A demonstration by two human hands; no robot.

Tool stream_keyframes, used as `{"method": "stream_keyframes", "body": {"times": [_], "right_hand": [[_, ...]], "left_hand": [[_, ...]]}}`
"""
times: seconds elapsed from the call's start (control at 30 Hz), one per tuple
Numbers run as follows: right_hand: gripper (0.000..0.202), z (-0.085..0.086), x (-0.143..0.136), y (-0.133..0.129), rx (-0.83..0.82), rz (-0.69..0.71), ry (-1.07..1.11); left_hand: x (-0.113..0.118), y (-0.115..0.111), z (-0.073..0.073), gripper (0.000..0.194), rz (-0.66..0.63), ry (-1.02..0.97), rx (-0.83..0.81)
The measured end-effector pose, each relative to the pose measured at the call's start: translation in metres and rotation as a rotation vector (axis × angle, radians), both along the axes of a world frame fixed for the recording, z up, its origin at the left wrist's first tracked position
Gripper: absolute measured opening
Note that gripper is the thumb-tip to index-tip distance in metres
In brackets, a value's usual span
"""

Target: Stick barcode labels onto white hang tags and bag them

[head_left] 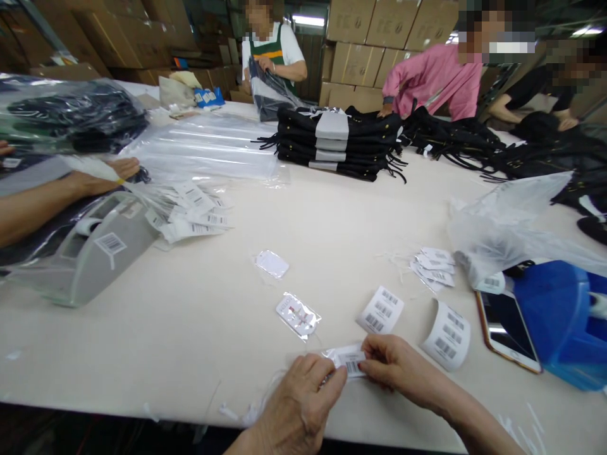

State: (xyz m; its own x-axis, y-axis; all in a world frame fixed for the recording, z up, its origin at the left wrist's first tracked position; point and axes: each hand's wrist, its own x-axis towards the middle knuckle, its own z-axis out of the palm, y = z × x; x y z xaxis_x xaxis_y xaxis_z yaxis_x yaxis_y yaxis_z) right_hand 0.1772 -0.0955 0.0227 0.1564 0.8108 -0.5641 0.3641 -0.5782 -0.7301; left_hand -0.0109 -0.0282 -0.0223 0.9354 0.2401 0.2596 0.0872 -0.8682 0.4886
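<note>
From our left hand [303, 395] we can pass leftward, low over the bare table [199, 328], as far as the grey tape dispenser [135, 221], which stands up there beside another person's arm [38, 205]. Straight ahead, two wrapped tags [298, 315] lie flat, and beyond them we have open surface up to the black stack [303, 148]. Right of our right hand [391, 361] the way is narrower: a curled label sheet [447, 335], then the phone [509, 328] and the tall blue dispenser [545, 309] obstruct us.
</note>
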Motion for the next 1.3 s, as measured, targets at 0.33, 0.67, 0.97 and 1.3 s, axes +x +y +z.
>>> {"method": "stream_keyframes", "body": {"times": [0.33, 0.67, 0.97, 1.3], "right_hand": [[0.011, -0.002, -0.003, 0.003, -0.015, -0.011, -0.041], [0.012, 0.001, -0.01, 0.006, 0.001, 0.091, -0.384], [0.013, -0.018, -0.027, -0.021, 0.253, -0.028, -0.856], [0.04, -0.053, -0.059, -0.045, 0.702, 0.279, -1.439]], "left_hand": [[0.001, 0.0, -0.003, 0.041, -0.034, 0.003, 0.128], [0.001, -0.002, -0.002, 0.047, -0.008, 0.051, 0.246], [0.0, -0.002, -0.009, 0.053, -0.062, 0.053, 0.255], [0.001, -0.001, -0.002, 0.034, 0.041, -0.048, 0.189]]}}
